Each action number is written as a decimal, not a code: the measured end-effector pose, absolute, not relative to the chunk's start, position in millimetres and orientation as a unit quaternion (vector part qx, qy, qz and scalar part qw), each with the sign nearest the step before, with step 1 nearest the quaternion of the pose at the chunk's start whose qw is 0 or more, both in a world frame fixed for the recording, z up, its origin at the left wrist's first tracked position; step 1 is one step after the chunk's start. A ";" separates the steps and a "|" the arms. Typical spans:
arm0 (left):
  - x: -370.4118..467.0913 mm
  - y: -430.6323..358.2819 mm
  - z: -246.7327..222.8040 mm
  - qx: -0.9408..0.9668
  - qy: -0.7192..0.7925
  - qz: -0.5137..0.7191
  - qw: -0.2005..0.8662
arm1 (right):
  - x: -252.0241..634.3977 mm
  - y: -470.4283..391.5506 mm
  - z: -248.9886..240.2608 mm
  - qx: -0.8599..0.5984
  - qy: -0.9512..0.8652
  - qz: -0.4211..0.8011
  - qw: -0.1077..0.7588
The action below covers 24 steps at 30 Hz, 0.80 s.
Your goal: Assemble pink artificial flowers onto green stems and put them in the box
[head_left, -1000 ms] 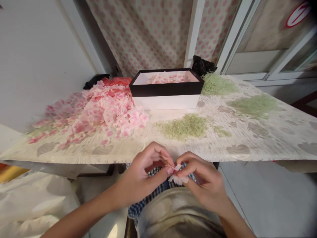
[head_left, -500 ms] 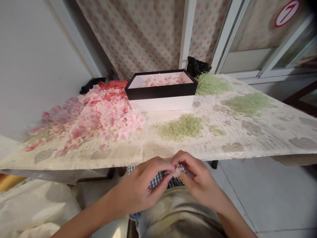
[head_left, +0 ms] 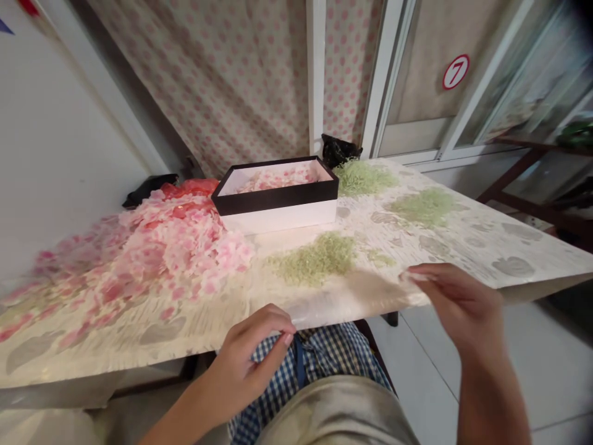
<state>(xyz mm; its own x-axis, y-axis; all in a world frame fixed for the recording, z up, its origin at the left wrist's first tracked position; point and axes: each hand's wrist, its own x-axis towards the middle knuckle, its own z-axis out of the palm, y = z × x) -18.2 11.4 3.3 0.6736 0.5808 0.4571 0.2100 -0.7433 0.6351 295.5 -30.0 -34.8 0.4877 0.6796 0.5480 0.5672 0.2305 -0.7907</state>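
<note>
My left hand (head_left: 254, 349) is at the table's front edge, thumb and fingers pinched; anything between the fingertips is too small to make out. Over the right part of the table's front edge, my right hand (head_left: 458, 296) pinches something small and pale that I cannot make out. Between and beyond the hands lies a pile of light green bits (head_left: 319, 256). Pink and white petals (head_left: 180, 247) are heaped on the left. A black-rimmed white box (head_left: 282, 215) stands behind the green pile, with pink petals inside.
Two more pale green piles, one beside the box (head_left: 364, 178) and one farther right (head_left: 426, 207), lie on the patterned tablecloth (head_left: 472, 247). A black bag (head_left: 340, 150) sits behind the box. A red bag (head_left: 194, 187) lies by the petals.
My hands have parted: the right has moved up and right over the table edge, the left slightly left. The whitish piece held between both is no longer there. The view has shifted right.
</note>
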 end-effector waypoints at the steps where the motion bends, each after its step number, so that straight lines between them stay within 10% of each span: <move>1: -17.9 11.7 2.8 0.874 0.230 0.328 0.276 | 304.9 -30.5 -35.1 -0.632 -0.453 0.020 0.629; 24: -11.8 16.4 -15.2 0.898 0.278 0.219 0.260 | 363.8 -21.2 -55.5 -0.508 -0.168 -0.136 0.833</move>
<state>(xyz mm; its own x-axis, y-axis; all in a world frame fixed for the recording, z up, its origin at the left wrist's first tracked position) -11.8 16.4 -15.2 0.7492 0.6137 0.2490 0.3864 -0.7104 0.5882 363.8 -21.2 -55.5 0.9060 -0.0562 0.4196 0.3988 0.4460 -0.8013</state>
